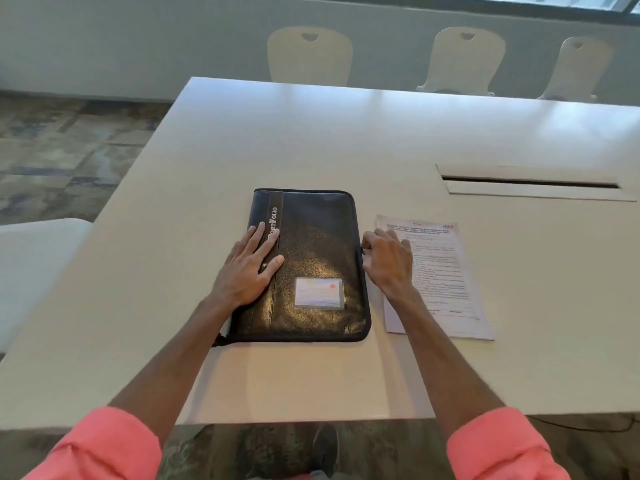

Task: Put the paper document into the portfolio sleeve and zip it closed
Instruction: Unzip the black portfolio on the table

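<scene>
A black leather portfolio sleeve (311, 261) lies flat and closed on the white table (311, 140), with a small card window near its front. My left hand (247, 271) rests flat on its left side, fingers spread. My right hand (386, 261) is at the portfolio's right edge, fingers curled and pinched at the zipper line there. The printed paper document (446, 282) lies on the table just right of the portfolio, partly under my right hand and forearm.
A long cable slot (530, 183) is cut into the table at the back right. Three pale chairs (310, 57) stand behind the far edge. A white seat (31, 258) sits to the left, beside the table.
</scene>
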